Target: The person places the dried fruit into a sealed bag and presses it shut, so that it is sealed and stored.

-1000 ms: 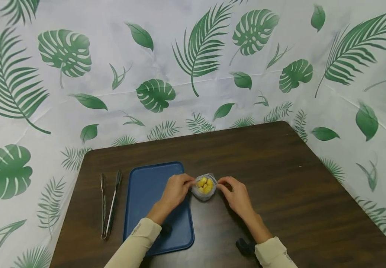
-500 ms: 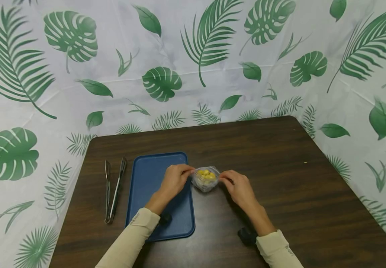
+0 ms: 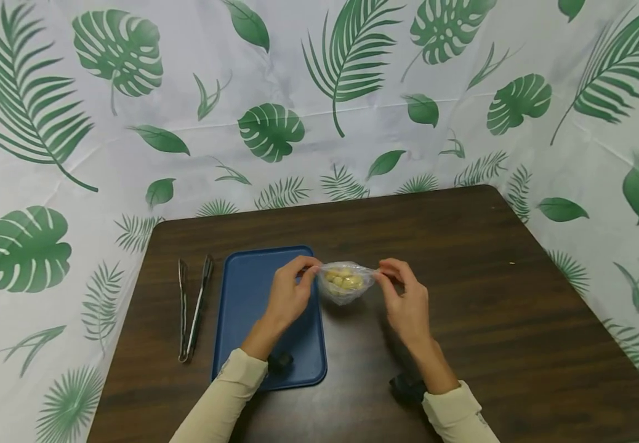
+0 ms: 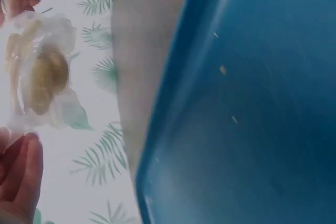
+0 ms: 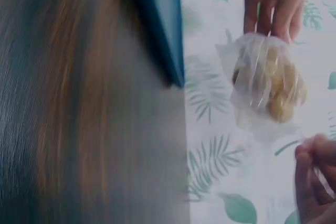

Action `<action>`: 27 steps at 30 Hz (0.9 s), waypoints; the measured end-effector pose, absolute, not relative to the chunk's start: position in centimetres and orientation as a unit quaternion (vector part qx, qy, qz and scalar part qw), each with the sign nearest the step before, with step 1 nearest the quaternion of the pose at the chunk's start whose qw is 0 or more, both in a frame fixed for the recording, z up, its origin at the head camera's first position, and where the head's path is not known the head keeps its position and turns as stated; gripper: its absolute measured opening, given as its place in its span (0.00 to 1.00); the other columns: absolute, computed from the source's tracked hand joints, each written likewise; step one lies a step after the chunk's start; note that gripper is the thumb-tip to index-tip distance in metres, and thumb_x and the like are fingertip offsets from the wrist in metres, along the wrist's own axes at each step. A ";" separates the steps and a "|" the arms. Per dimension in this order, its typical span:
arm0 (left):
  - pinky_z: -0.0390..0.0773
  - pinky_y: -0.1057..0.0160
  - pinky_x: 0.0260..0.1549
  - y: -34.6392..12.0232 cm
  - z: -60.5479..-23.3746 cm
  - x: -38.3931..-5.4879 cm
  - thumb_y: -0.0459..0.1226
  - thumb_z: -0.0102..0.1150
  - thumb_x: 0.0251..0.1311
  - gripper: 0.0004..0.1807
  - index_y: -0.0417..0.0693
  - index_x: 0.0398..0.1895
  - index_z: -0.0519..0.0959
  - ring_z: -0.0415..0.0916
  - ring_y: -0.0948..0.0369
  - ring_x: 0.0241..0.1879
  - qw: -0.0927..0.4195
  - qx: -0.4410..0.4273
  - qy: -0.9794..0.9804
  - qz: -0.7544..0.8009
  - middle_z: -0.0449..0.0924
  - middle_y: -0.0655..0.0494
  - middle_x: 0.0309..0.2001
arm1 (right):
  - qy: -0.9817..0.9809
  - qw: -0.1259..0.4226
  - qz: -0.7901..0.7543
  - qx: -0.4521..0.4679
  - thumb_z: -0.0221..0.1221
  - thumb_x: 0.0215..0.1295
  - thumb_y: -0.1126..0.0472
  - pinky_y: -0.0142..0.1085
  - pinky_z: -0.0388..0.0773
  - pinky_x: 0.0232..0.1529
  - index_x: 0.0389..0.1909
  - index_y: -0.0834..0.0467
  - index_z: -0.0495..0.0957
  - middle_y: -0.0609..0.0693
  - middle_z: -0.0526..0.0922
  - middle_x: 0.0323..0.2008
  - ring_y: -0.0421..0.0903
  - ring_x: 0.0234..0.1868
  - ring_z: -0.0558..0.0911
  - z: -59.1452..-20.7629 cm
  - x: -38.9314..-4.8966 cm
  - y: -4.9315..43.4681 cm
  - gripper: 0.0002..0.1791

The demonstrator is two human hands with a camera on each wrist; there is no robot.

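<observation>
A small clear plastic bag with several yellow, rounded pieces in it hangs between my two hands, just above the table. My left hand pinches one upper corner of the bag between thumb and fingers. The opposite corner is pinched by my right hand. Both wrist views catch the bag stretched between the two sets of fingertips, its pieces bunched in the middle. What exactly the yellow pieces are I cannot tell.
Under my left forearm lies a blue tray with a few small crumbs on it. Metal tongs rest left of the tray. The dark wooden table extends to the right, with a leaf-patterned cloth behind it.
The bag has come up from the table in both hands. Its mouth, round and open before, is now pulled sideways into a narrow shape as my hands moved apart.
</observation>
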State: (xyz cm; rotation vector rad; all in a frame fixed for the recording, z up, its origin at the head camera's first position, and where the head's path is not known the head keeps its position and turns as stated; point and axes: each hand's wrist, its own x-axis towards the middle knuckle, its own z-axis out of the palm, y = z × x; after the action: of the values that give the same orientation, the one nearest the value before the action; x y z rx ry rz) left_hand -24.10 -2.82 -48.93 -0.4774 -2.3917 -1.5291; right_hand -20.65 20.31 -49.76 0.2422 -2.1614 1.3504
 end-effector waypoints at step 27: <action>0.73 0.70 0.28 0.3 -44.1 -23.2 0.36 0.57 0.75 0.11 0.40 0.39 0.86 0.77 0.49 0.28 0.132 -0.147 -0.740 -0.643 0.87 0.45 0.36 | -0.640 0.035 0.763 0.082 0.55 0.73 0.74 0.29 0.81 0.55 0.64 0.66 0.74 0.40 0.85 0.52 0.36 0.54 0.85 -50.1 -19.5 22.0 0.20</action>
State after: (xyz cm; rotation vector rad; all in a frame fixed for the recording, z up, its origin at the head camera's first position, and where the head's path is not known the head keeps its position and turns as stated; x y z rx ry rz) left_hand -23.19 0.29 -44.12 -0.4272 -2.1461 -1.8664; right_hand -19.45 21.96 -50.10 0.2530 -1.9672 2.3450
